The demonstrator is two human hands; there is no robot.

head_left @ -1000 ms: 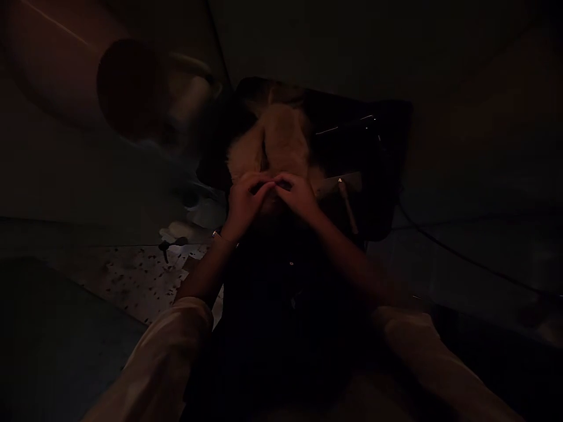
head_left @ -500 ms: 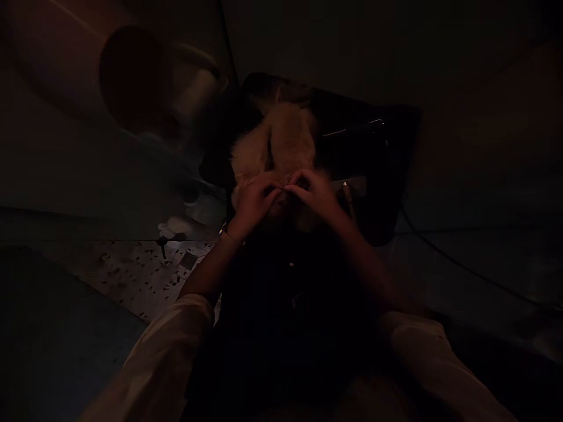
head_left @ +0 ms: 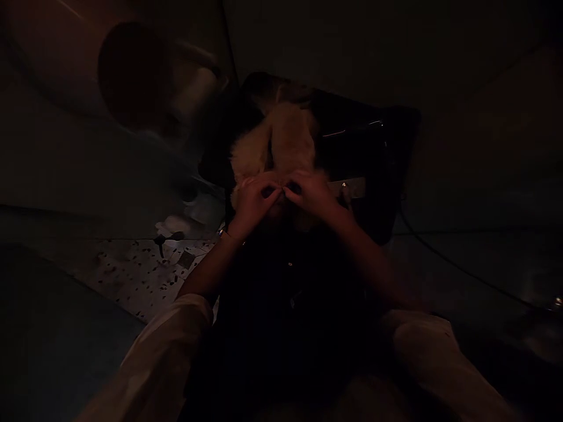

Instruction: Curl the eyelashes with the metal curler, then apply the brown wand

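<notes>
The scene is very dark. My left hand (head_left: 253, 202) and my right hand (head_left: 313, 194) meet fingertip to fingertip at the lower edge of a pale, fluffy mass (head_left: 281, 146) that looks like fibre or fur. Both hands have curled, pinching fingers pressed into it. The fluffy mass lies on a dark bag-like object (head_left: 365, 158). Both forearms wear light sleeves, and a thin bracelet (head_left: 224, 233) shows at my left wrist. What lies under my hands is hidden in shadow.
A speckled light floor patch (head_left: 141, 275) shows at lower left. A dark round shape with a pale object (head_left: 193, 94) beside it sits at upper left. A cable (head_left: 448, 258) runs across the right side. A small metallic strip (head_left: 352, 187) glints by my right hand.
My hands have shifted slightly right and stayed pinched together on the fluffy mass; the fingertips have closed tighter against each other. The view has drifted a little.
</notes>
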